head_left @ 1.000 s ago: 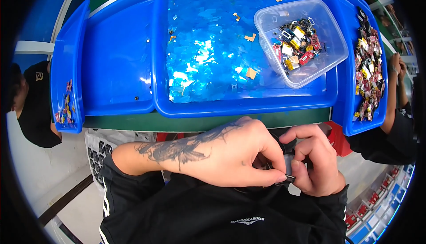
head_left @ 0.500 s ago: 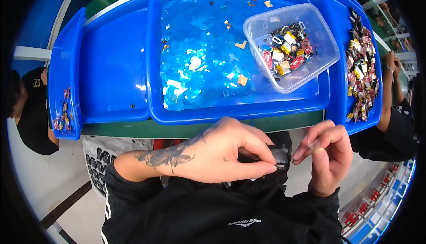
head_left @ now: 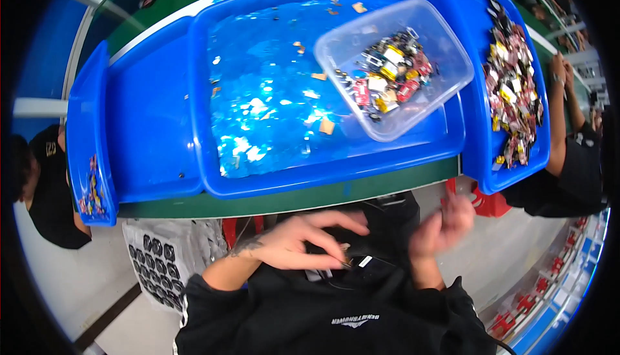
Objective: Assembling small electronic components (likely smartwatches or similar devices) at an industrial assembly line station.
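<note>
A small black part (head_left: pixel 352 266) sits low in the middle, in front of the person's black top, below the edge of the table. The left hand (head_left: pixel 303 242) lies over it with the fingers stretched out and a bit curled, the tips touching the part. The picture is blurry here, so it is hard to tell if the fingers pinch it. The right hand (head_left: pixel 439 226) is just beside it, lifted up and blurred. Its fingers look loosely open, and nothing can be seen in them.

Above the hands is a green table edge (head_left: pixel 290 197). On the table stands a big blue tray (head_left: pixel 161 116) with shiny blue film and small tan scraps inside. A clear plastic tub (head_left: pixel 445 64) leans in the tray's top right corner. It is full of little parts (head_left: pixel 387 80) in red, yellow, black and silver.

A blue bin (head_left: pixel 536 129) on the right holds a heap of the same kind of parts. Another person's arm (head_left: pixel 562 116) rests beside it. A narrow blue bin (head_left: pixel 81 129) on the left holds a few small parts near its lower end, and another person in black (head_left: pixel 45 193) stands close to it.

The floor is pale grey. A white sheet with rows of black pieces (head_left: pixel 155 268) lies under the table to the left.
</note>
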The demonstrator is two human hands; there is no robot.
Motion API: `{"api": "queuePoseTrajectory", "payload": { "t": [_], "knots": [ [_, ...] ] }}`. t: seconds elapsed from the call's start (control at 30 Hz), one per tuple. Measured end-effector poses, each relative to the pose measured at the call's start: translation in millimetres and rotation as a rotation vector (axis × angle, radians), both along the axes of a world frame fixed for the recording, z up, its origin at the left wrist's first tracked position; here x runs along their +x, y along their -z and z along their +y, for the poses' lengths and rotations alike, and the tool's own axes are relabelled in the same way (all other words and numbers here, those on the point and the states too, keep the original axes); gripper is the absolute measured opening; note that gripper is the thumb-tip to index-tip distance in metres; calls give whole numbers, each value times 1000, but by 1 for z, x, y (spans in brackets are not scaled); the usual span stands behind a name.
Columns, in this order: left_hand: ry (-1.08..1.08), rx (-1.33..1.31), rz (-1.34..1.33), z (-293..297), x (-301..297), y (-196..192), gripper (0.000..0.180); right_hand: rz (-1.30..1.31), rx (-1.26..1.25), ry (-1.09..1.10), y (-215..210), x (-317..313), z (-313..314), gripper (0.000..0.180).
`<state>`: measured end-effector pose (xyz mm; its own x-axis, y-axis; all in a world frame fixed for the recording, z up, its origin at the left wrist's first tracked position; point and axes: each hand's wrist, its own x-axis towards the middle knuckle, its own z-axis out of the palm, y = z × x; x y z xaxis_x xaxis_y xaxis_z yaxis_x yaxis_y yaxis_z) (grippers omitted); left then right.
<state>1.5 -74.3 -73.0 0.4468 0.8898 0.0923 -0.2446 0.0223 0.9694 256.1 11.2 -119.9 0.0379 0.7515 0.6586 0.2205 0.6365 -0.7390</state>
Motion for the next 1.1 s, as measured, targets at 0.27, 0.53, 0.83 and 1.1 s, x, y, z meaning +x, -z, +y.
{"api": "queuePoseTrajectory", "payload": {
  "t": [0.27, 0.53, 0.83, 1.1],
  "knots": [
    [50, -210, -226, -1, 6, 122, 7, -383, -709, -259, 81, -18, 28, 19],
    [-99, -233, -775, -8, 28, 131, 10, 228, -688, -89, 54, -26, 16, 31],
    [-116, -173, -1105, -43, 25, 152, 14, -753, -83, -675, 14, -31, 7, 52],
    [-274, -168, -1153, -77, 21, 150, 13, -989, 28, -865, 3, -57, -11, 63]
  ]
}}
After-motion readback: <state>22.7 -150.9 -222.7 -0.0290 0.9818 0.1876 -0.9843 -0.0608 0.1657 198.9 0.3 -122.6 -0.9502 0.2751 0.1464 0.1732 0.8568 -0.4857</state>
